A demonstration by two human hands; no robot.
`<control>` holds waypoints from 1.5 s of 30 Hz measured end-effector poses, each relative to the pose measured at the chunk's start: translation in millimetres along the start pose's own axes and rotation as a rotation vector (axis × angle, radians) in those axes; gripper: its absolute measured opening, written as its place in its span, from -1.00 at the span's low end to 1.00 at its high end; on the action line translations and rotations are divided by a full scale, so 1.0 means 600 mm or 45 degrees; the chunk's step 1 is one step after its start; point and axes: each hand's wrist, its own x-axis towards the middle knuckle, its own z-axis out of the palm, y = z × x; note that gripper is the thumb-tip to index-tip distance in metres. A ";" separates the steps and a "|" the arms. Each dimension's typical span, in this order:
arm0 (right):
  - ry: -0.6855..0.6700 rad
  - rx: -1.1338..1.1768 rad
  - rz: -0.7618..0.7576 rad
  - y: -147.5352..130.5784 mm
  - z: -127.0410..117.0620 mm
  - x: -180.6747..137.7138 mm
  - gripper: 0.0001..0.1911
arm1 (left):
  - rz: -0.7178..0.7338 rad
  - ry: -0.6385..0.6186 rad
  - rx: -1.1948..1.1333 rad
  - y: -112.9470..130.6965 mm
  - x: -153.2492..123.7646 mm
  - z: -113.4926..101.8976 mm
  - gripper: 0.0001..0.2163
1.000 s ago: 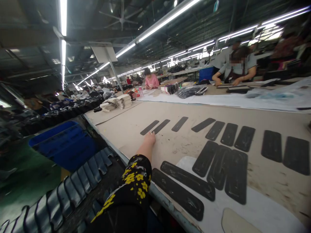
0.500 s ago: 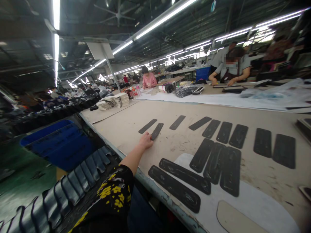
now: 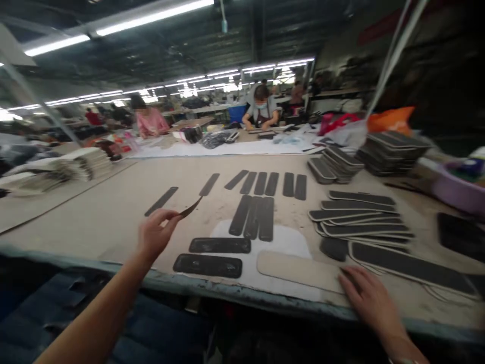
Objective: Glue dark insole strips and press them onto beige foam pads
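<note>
My left hand (image 3: 157, 232) pinches a thin dark strip (image 3: 192, 207) between thumb and fingers and holds it raised over the table. Flat on the table beyond it lie a narrow dark strip (image 3: 162, 200) and another dark strip (image 3: 209, 185). At the front edge my right hand (image 3: 369, 296) grips the right end of a long beige strip (image 3: 299, 267) with rounded corners. That strip lies partly on a white sheet (image 3: 301, 242). Left of it rest two dark rounded pieces, the nearer one (image 3: 207, 265) with glossy smears.
Several dark pieces (image 3: 251, 217) stand in rows mid-table. Light-edged dark panels (image 3: 364, 222) are heaped at the right, with taller stacks (image 3: 394, 151) behind. Pale stacked pieces (image 3: 81, 164) sit far left. A purple basin (image 3: 466, 189) is at the right. Co-workers sit across the table.
The view has swung to the right. My left hand has lifted the dark strip off the table. My right hand has come into view at the beige strip.
</note>
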 end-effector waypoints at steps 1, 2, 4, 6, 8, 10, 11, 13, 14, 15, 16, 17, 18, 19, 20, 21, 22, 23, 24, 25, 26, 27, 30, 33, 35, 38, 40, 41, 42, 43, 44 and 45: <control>-0.021 0.036 0.014 0.004 -0.012 -0.006 -0.58 | -0.025 -0.009 -0.094 0.025 -0.009 -0.011 -0.83; -0.018 0.098 0.061 0.004 -0.020 -0.007 -0.56 | -0.065 -0.036 -0.206 0.049 -0.020 -0.022 -0.83; 0.022 0.263 0.186 -0.007 -0.027 -0.003 -0.51 | -0.154 -0.162 -0.529 0.099 -0.047 -0.039 -0.81; 0.066 0.356 0.263 -0.029 -0.030 -0.001 -0.47 | -0.247 -0.315 -0.840 0.145 -0.077 -0.046 -0.81; 0.045 0.556 0.341 -0.058 -0.034 -0.007 -0.44 | -0.320 -0.453 -1.028 0.183 -0.104 -0.040 -0.83; -0.058 0.950 0.477 -0.088 -0.039 -0.021 -0.42 | -0.364 -0.602 -1.124 0.213 -0.127 -0.028 -0.84; -0.131 1.149 0.552 -0.101 -0.042 -0.030 -0.40 | -0.383 -0.680 -1.169 0.225 -0.137 -0.021 -0.84; -0.285 1.384 0.664 -0.119 -0.049 -0.045 -0.42 | -0.429 -0.828 -1.260 0.243 -0.154 -0.006 -0.84; -0.352 1.415 0.695 -0.124 -0.052 -0.052 -0.44 | -0.457 -0.891 -1.301 0.250 -0.160 0.001 -0.83; -0.407 1.415 0.707 -0.126 -0.056 -0.058 -0.47 | -0.485 -0.938 -1.337 0.255 -0.166 0.008 -0.82; -0.454 1.397 0.705 -0.125 -0.058 -0.063 -0.50 | -0.516 -0.976 -1.366 0.258 -0.170 0.015 -0.81; -0.492 1.370 0.692 -0.122 -0.061 -0.068 -0.52 | -0.545 -1.010 -1.388 0.261 -0.173 0.023 -0.80; -0.522 1.341 0.676 -0.117 -0.063 -0.072 -0.54 | -0.573 -1.037 -1.402 0.262 -0.174 0.030 -0.79; -0.539 1.315 0.666 -0.111 -0.065 -0.076 -0.56 | -0.600 -1.058 -1.406 0.263 -0.175 0.037 -0.79; -0.545 1.288 0.670 -0.105 -0.067 -0.079 -0.57 | -0.625 -1.077 -1.395 0.263 -0.175 0.046 -0.79; -0.531 1.256 0.691 -0.099 -0.069 -0.080 -0.58 | -0.646 -1.088 -1.370 0.263 -0.174 0.055 -0.79; -0.501 1.208 0.724 -0.094 -0.070 -0.081 -0.59 | -0.664 -1.087 -1.331 0.262 -0.172 0.065 -0.79; -0.463 1.145 0.758 -0.089 -0.072 -0.080 -0.59 | -0.675 -1.077 -1.279 0.262 -0.170 0.076 -0.78; -0.425 1.072 0.791 -0.086 -0.074 -0.076 -0.59 | -0.681 -1.055 -1.219 0.260 -0.167 0.090 -0.76; -0.392 0.993 0.813 -0.083 -0.076 -0.071 -0.58 | -0.680 -1.023 -1.153 0.258 -0.164 0.105 -0.75; -0.364 0.913 0.817 -0.082 -0.079 -0.064 -0.57 | -0.674 -0.990 -1.083 0.256 -0.162 0.122 -0.73; -0.342 0.840 0.802 -0.080 -0.081 -0.055 -0.56 | -0.654 -0.960 -1.010 0.253 -0.159 0.139 -0.72; -0.310 0.595 0.689 -0.074 -0.083 -0.024 -0.52 | -0.500 -0.918 -0.760 0.241 -0.153 0.191 -0.72; -0.319 0.411 0.648 -0.063 -0.073 0.003 -0.62 | -0.277 -0.926 -0.465 0.234 -0.150 0.228 -0.78; -0.318 0.349 0.669 -0.056 -0.064 0.016 -0.71 | -0.197 -0.951 -0.304 0.235 -0.151 0.242 -0.81; -0.325 0.266 0.683 -0.050 -0.054 0.025 -0.79 | -0.165 -0.995 -0.183 0.241 -0.153 0.254 -0.83; -0.344 0.228 0.684 -0.050 -0.052 0.027 -0.82 | -0.167 -1.014 -0.137 0.244 -0.154 0.259 -0.83; -0.355 0.213 0.684 -0.050 -0.051 0.027 -0.83 | -0.168 -1.020 -0.118 0.245 -0.155 0.261 -0.82; -0.365 0.197 0.684 -0.050 -0.050 0.027 -0.84 | -0.168 -1.026 -0.105 0.245 -0.155 0.263 -0.82; -0.373 0.181 0.684 -0.050 -0.050 0.027 -0.84 | -0.166 -1.035 -0.098 0.245 -0.154 0.264 -0.82; -0.381 0.165 0.685 -0.050 -0.049 0.026 -0.85 | -0.162 -1.045 -0.099 0.244 -0.154 0.265 -0.82; -0.386 0.148 0.685 -0.050 -0.048 0.026 -0.85 | -0.160 -1.057 -0.103 0.244 -0.153 0.266 -0.82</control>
